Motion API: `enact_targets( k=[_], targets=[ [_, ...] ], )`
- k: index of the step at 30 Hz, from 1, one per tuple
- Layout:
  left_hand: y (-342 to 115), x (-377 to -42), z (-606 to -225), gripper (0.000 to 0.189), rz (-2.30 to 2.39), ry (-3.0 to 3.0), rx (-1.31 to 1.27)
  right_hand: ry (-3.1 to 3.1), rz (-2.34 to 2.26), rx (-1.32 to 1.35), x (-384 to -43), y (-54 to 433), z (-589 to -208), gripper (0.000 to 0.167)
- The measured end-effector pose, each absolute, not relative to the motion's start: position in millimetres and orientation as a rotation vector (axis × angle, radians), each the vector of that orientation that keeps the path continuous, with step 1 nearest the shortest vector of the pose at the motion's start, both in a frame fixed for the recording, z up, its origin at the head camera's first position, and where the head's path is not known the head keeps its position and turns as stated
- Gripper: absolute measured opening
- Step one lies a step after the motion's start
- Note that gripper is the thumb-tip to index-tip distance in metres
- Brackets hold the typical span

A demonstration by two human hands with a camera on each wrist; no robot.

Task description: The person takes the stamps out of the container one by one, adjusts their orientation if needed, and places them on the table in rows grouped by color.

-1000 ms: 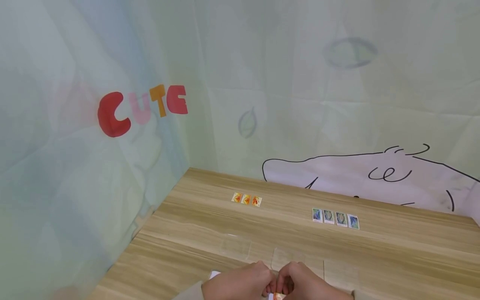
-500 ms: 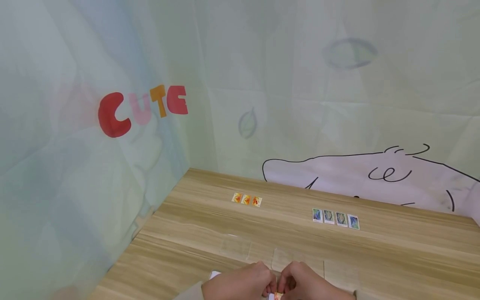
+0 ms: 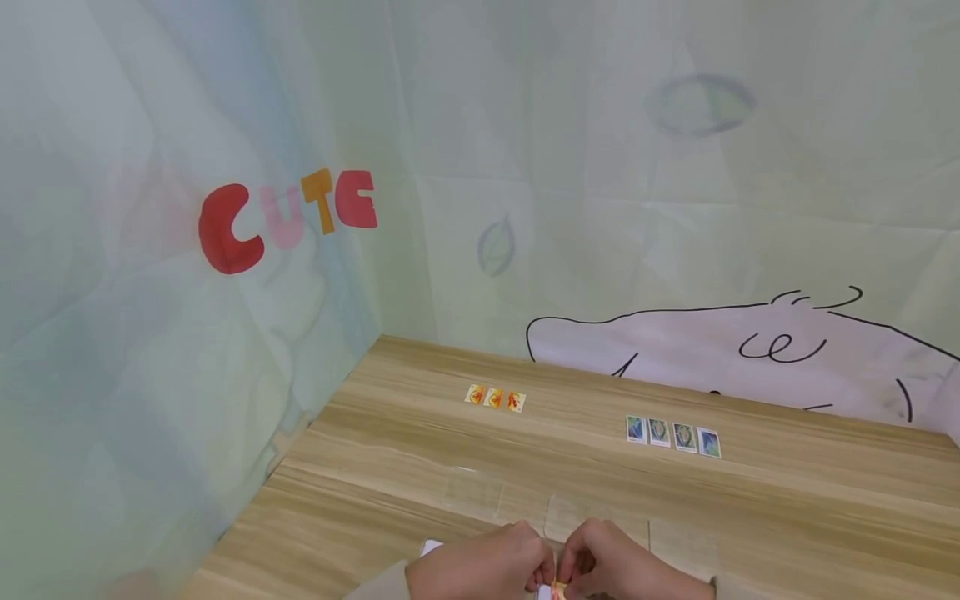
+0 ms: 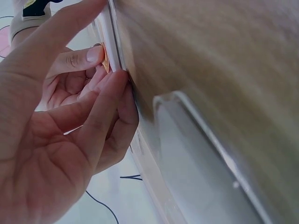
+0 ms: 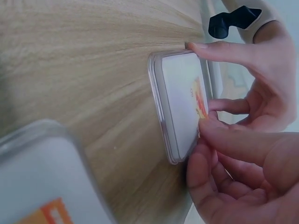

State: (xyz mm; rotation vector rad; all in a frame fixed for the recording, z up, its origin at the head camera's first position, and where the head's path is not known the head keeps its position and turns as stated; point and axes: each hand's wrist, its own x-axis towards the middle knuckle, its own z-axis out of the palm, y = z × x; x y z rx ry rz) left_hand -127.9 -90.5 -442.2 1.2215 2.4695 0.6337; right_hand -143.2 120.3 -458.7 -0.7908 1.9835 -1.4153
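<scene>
Stamp (image 5: 200, 100) is lying over the white face of a clear-edged case (image 5: 175, 98), right at the tips of the right hand (image 3: 603, 557), whose thumb and fingers are pinching its edge. The left hand (image 4: 60, 154) is gripping the same case, thumb and fingertips pressing at its rim, just beside the stamp. Another case (image 4: 191, 158) is lying left of the left hand; a third (image 5: 42, 172), bearing an orange stamp (image 5: 51, 212), is lying near the right hand. Clear plates (image 3: 474, 492) are resting just beyond both hands. Well beyond the grip, three orange stamps (image 3: 493, 397) and, farther right, four blue-green stamps (image 3: 683, 437) are lying in rows. Print on the stamps is showing too small or blurred to read. Letters (image 3: 324, 212) on the wall, far left beyond the grip, are spelling "CUTE".
</scene>
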Motion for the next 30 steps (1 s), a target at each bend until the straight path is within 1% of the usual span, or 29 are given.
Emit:
enact_targets(
  k=[11, 15, 25, 30],
  targets=[
    [-89.8, -130.2, -441.1, 0.005, 0.622, 2.468, 1.265, 1.958, -1.394, -0.735, -152.3, 126.5, -450.3, 0.005],
    [-89.7, -130.8, -440.8, 0.008, 0.622, 2.448, 1.227, 1.929, -1.412, -0.759, -156.7, 130.1, -445.9, 0.003],
    [-90.1, -130.1, -440.0, 0.005, 0.607, 2.44, 1.227, 1.797, -1.465, -0.755, -161.7, 136.8, -444.7, 0.01],
    [-89.9, -129.4, -439.6, 0.007, 0.576, 2.448, 1.215, 1.777, -1.47, -0.704, -164.5, 139.1, -444.3, 0.004]
  ],
)
